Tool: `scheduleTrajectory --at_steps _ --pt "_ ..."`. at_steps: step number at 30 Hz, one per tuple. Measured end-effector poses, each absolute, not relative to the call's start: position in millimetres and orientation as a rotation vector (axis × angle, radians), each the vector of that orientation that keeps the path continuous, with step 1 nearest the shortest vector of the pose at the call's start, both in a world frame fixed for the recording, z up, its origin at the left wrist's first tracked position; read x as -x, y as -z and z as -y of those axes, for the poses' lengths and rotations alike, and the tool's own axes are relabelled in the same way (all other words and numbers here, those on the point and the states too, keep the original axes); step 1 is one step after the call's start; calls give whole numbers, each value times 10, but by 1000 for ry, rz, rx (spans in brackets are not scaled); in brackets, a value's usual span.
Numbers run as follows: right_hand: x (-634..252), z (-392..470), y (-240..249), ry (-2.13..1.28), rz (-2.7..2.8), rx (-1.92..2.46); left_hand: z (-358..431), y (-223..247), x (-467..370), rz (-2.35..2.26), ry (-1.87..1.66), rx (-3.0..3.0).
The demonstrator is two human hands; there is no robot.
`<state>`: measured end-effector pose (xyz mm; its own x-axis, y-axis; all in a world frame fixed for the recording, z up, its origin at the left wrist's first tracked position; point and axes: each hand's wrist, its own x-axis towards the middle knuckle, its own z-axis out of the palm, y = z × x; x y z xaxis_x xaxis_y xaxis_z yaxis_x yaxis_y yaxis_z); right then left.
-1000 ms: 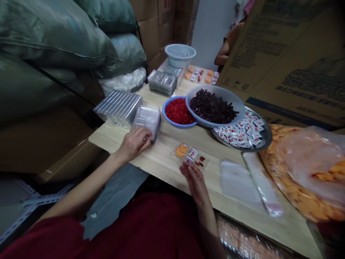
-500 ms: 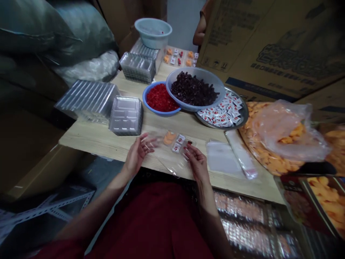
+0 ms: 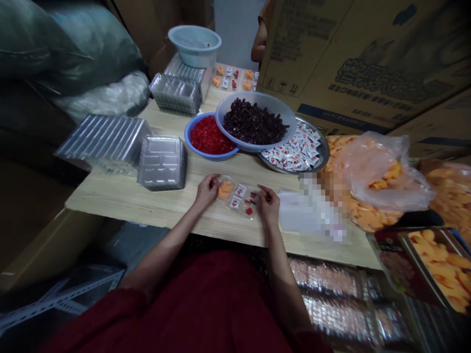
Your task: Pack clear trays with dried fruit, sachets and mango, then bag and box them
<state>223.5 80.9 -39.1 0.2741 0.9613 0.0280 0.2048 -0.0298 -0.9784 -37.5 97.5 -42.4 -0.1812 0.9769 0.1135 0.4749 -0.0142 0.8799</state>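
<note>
A clear compartment tray (image 3: 241, 198) lies near the front edge of the wooden table, holding orange pieces, small white packets, and red and dark pieces. My left hand (image 3: 207, 190) pinches its left end beside the orange pieces. At the right end, my right hand (image 3: 268, 200) has its fingers closed on the tray's edge. Flat clear bags (image 3: 290, 210) lie just right of that hand. Behind the tray are a blue bowl of red pieces (image 3: 209, 136), a bowl of dark pieces (image 3: 253, 122) and a metal tray of white packets (image 3: 298, 149).
Stacked clear trays (image 3: 162, 162) stand at the left, with more behind under a pale basin (image 3: 195, 44). Large cardboard boxes (image 3: 353, 63) rise at the back right, a person's arm beside them. Bagged orange pieces (image 3: 375, 211) sit at the right.
My left hand has moved right and taken hold of the tray's left end. The loose clear film that hung between my hands now lies around the tray. The view has shifted slightly.
</note>
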Motion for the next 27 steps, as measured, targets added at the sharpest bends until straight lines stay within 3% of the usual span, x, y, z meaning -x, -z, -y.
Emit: scheduleTrajectory --at_steps 9,14,22,27 --pt "-2188 -955 548 -544 1379 1604 -1192 391 382 -1788 -991 -1695" --pt "-2164 -1072 502 -513 1560 1557 -1279 361 293 -1760 -983 -1835" --pt "-2183 -655 454 -504 1701 1496 -712 208 298 -1766 -747 -2183" --pt "-2172 -444 474 -417 1817 1431 -544 216 236 -1514 -588 -2403"
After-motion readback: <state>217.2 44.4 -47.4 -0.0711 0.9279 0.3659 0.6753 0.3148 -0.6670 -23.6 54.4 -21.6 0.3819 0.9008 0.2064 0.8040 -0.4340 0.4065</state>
